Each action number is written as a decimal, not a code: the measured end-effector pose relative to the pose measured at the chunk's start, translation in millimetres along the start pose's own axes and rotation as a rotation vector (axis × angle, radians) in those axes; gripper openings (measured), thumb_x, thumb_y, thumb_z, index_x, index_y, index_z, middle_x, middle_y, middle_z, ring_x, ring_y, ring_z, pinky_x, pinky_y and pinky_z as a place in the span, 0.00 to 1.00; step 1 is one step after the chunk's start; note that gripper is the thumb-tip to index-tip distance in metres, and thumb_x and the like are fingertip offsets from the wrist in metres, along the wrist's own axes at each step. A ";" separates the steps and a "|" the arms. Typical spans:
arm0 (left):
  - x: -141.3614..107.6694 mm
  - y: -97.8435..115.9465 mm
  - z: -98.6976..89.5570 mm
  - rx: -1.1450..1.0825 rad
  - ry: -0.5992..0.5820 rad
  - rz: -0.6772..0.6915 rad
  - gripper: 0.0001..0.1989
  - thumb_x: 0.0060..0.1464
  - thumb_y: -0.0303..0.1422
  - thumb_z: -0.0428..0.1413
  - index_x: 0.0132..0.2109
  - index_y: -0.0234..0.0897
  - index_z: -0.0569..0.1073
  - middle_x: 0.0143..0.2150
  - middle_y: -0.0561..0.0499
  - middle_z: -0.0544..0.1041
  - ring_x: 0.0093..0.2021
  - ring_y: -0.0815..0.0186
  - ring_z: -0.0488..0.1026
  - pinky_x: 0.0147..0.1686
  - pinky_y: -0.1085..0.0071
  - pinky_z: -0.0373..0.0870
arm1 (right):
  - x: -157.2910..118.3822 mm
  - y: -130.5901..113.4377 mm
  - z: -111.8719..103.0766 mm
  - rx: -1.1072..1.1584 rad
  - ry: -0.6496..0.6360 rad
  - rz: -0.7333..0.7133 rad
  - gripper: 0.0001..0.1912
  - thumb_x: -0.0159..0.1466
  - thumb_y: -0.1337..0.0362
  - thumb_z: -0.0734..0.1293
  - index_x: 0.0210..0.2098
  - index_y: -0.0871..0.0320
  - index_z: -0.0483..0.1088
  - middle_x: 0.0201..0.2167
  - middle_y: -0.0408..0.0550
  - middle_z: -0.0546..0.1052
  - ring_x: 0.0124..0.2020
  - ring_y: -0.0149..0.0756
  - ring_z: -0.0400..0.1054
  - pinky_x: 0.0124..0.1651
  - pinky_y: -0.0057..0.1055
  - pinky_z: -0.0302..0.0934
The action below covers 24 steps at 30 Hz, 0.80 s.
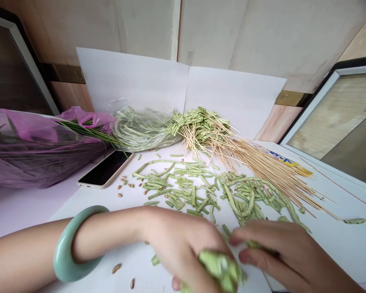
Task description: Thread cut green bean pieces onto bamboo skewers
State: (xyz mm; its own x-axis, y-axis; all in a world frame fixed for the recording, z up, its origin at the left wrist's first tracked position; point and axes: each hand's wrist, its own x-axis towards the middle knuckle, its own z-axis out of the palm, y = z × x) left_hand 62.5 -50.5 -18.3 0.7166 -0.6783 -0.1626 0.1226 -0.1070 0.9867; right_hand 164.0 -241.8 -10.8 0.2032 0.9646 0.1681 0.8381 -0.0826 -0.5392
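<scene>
At the bottom centre, my left hand (186, 240), with a pale green bangle (62, 252) on its wrist, is closed round a bunch of green beans (221, 268). Just right of it, my right hand (280, 248) pinches a short bean piece (256, 244) between thumb and fingers; both hands are slightly blurred. Beyond them, many cut bean pieces (183, 191) and some longer beans (251, 203) lie scattered over white paper. Farther back, skewered bean pieces (198, 120) are piled near the upright white sheets.
Bare wooden skewers (268, 173) fan out at the right. A phone (105, 169) lies at the left, beside a purple bag (42, 150) of greens. A clear bag (143, 130) of long beans stands behind. Small brown seeds (116, 268) dot the paper.
</scene>
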 end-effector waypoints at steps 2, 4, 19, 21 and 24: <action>-1.5 0.9 -4.1 -0.168 0.244 -0.051 0.04 0.48 0.31 0.57 0.28 0.35 0.71 0.18 0.56 0.70 0.15 0.72 0.65 0.13 0.78 0.61 | 2.0 6.7 -0.3 -0.063 0.174 0.036 0.15 0.68 0.56 0.58 0.44 0.49 0.74 0.39 0.46 0.79 0.39 0.40 0.74 0.35 0.27 0.68; -0.7 -1.8 -10.0 -0.349 0.451 -0.032 0.06 0.50 0.33 0.54 0.29 0.34 0.71 0.19 0.54 0.72 0.14 0.71 0.67 0.11 0.78 0.61 | 1.2 14.6 2.5 -0.138 0.251 0.039 0.20 0.68 0.57 0.57 0.57 0.47 0.67 0.53 0.47 0.74 0.52 0.44 0.69 0.43 0.31 0.70; 7.6 -16.0 -12.0 -0.424 0.594 -0.024 0.14 0.49 0.40 0.60 0.32 0.31 0.72 0.24 0.51 0.75 0.17 0.70 0.70 0.17 0.75 0.65 | 19.7 12.2 31.5 0.358 0.237 0.189 0.21 0.56 0.71 0.64 0.47 0.47 0.61 0.29 0.36 0.76 0.34 0.32 0.75 0.42 0.29 0.69; 7.9 -16.9 -11.0 -0.383 0.518 -0.020 0.17 0.49 0.43 0.61 0.32 0.31 0.72 0.23 0.52 0.73 0.17 0.72 0.69 0.17 0.76 0.65 | 21.1 11.1 33.2 0.394 0.301 0.212 0.18 0.55 0.69 0.65 0.43 0.48 0.60 0.32 0.37 0.72 0.30 0.32 0.75 0.35 0.28 0.70; 8.0 -18.5 -9.4 -0.325 0.468 -0.035 0.17 0.47 0.43 0.63 0.29 0.31 0.72 0.21 0.55 0.70 0.16 0.73 0.67 0.14 0.79 0.62 | 21.7 8.6 33.6 0.367 0.418 0.260 0.14 0.54 0.67 0.65 0.37 0.50 0.58 0.35 0.37 0.63 0.26 0.29 0.73 0.26 0.25 0.66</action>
State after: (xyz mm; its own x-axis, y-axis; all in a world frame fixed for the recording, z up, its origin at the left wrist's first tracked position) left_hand 72.5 -47.1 -37.9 0.9270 -0.2761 -0.2538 0.3037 0.1552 0.9401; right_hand 158.6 -213.2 -39.5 0.6212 0.7386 0.2617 0.5203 -0.1391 -0.8426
